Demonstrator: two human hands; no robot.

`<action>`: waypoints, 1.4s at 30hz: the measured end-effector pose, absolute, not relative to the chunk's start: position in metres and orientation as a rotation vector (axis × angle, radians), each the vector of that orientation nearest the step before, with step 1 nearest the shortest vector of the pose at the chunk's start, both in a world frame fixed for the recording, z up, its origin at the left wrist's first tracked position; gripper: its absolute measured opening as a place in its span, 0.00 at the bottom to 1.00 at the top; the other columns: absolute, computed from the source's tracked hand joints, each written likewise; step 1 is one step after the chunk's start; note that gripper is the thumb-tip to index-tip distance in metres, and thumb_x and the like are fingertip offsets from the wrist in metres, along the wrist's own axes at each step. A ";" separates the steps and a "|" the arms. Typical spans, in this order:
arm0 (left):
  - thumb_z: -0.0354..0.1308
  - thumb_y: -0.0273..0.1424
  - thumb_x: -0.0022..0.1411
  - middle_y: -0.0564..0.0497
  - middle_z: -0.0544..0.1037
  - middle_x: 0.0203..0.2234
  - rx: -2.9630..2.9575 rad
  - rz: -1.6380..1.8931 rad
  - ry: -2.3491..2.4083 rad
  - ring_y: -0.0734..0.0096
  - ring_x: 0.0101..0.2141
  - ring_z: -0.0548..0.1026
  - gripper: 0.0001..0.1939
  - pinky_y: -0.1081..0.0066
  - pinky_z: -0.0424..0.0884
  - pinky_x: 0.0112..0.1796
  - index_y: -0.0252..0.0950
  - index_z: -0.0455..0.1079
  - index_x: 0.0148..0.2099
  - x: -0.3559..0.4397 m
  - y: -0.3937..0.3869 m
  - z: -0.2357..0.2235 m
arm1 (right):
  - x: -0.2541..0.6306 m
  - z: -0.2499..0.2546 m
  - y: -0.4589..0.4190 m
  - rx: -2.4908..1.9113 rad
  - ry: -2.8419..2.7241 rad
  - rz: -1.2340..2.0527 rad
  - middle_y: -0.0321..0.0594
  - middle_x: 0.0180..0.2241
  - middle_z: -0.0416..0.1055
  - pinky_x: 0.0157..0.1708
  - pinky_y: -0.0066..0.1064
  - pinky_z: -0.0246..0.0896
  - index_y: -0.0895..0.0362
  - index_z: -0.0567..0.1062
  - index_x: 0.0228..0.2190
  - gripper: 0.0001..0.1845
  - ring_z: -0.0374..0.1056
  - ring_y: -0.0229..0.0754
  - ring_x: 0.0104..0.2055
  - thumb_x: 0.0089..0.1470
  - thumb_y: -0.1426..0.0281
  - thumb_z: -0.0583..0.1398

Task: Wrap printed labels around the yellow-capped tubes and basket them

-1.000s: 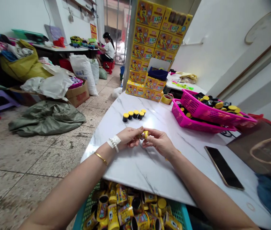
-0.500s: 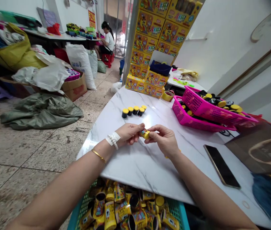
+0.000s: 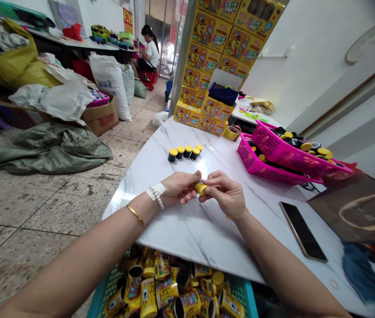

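Between my two hands, just above the white marbled table [image 3: 174, 229], is a small yellow printed cup [image 3: 201, 188]. My left hand [image 3: 182, 185] pinches its left end with thumb and fingers. On the other side, my right hand [image 3: 225, 192] grips it between thumb and fingertips. Part of the cup is covered by the fingers. Beyond the hands stand several black cups with yellow lids [image 3: 180, 152] in a loose group. Below the table edge, a teal basket [image 3: 248, 289] holds many yellow printed cups [image 3: 148, 297]. Something small and yellow peeks out behind my right wrist.
Stacked yellow boxes [image 3: 203, 57] rise at the table's far end, with a tape roll [image 3: 231, 133] beside them. Pink baskets [image 3: 273, 148] of black and yellow parts stand at right, near a phone [image 3: 301, 229] and a brown bag [image 3: 356, 207]. A person [image 3: 149, 48] sits far back.
The yellow cup has tilted slightly and sits a little lower in my fingers. Both hands keep hold of it. The camera view has shifted slightly.
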State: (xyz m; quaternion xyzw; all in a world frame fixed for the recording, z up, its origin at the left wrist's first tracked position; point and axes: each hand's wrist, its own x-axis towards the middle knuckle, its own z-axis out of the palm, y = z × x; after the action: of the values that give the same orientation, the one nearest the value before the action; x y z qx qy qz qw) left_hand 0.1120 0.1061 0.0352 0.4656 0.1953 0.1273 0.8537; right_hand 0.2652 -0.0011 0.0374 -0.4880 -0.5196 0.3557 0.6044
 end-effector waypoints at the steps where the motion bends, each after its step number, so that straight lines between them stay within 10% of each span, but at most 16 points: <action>1: 0.66 0.51 0.55 0.51 0.74 0.15 0.967 0.263 0.396 0.80 0.12 0.66 0.25 0.80 0.56 0.11 0.30 0.73 0.31 0.112 0.106 0.036 | 0.265 0.037 -0.002 -1.120 -1.198 0.790 0.35 0.37 0.66 0.25 0.38 0.81 0.54 0.80 0.31 0.11 0.76 0.39 0.26 0.46 0.63 0.72; 27: 0.63 0.46 0.61 0.51 0.75 0.15 0.955 0.232 0.406 0.80 0.11 0.67 0.23 0.81 0.59 0.11 0.28 0.71 0.29 0.114 0.105 0.032 | 0.268 0.031 0.000 -1.104 -1.402 0.480 0.35 0.37 0.66 0.27 0.31 0.78 0.54 0.79 0.35 0.05 0.73 0.34 0.28 0.54 0.68 0.67; 34: 0.63 0.52 0.57 0.56 0.69 0.15 1.002 0.257 0.480 0.85 0.10 0.60 0.25 0.82 0.47 0.11 0.32 0.69 0.31 0.118 0.106 0.030 | 0.275 0.031 0.003 -1.197 -1.605 0.210 0.36 0.33 0.70 0.27 0.25 0.72 0.53 0.80 0.30 0.03 0.70 0.34 0.30 0.51 0.70 0.69; 42: 0.64 0.39 0.61 0.49 0.75 0.21 0.907 0.429 0.519 0.84 0.15 0.64 0.15 0.83 0.54 0.13 0.30 0.70 0.36 0.116 0.113 0.031 | 0.271 0.018 0.009 -1.288 -1.275 0.523 0.40 0.44 0.73 0.36 0.34 0.80 0.53 0.73 0.45 0.25 0.78 0.41 0.37 0.45 0.64 0.72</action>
State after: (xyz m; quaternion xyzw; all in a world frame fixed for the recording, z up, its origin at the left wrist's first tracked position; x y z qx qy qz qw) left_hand 0.1160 0.1126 0.0307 0.4296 0.2459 0.2032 0.8448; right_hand 0.2714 0.0092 0.0176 -0.5526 -0.5471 0.2243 0.5874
